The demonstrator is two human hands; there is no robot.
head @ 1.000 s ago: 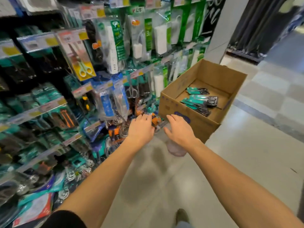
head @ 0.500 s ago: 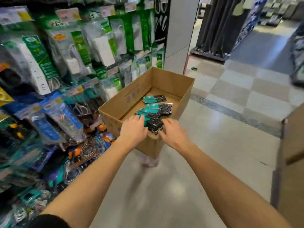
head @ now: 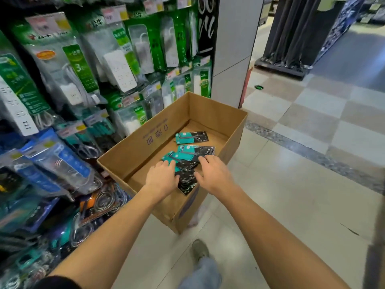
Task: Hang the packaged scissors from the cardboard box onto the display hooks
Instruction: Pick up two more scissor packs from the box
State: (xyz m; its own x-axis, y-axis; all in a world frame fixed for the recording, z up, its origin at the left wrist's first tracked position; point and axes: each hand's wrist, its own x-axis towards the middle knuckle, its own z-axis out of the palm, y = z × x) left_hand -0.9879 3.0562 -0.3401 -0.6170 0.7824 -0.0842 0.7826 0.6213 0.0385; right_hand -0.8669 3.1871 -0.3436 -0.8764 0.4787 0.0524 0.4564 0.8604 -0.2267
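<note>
Reaching down into the cardboard box point(head: 218, 113), both hands settle on the loose pile of packaged scissors point(head: 185, 174) lying on its floor near the front wall. The left hand point(head: 161, 178) lies palm-down on the teal end of the pile, fingers spread fairly flat and touching the top cards; the right hand point(head: 212, 174) comes in from the other side with its fingers bent slightly over the edge of the stack. Neither hand clearly has a pack lifted or pinched (the fingertips are partly hidden against the dark cards, so a light pinch cannot be ruled out). Coming at the pile from two sides probably serves to square the fanned cards together so several can be gathered at once.

Two more packs lie flat farther back in the box: one point(head: 191, 137) alone near the middle, another point(head: 196, 150) just beside the right hand's fingertips. They lie face up, teal header ends toward the shelf side, which should make the hang holes easy to find.

The box sits raised off the floor right beside the display hooks point(head: 87, 130), where similar teal-carded scissors point(head: 104, 127) already hang, so each carry would be short. Green power strip packs point(head: 116, 65) fill the pegs above.
</note>
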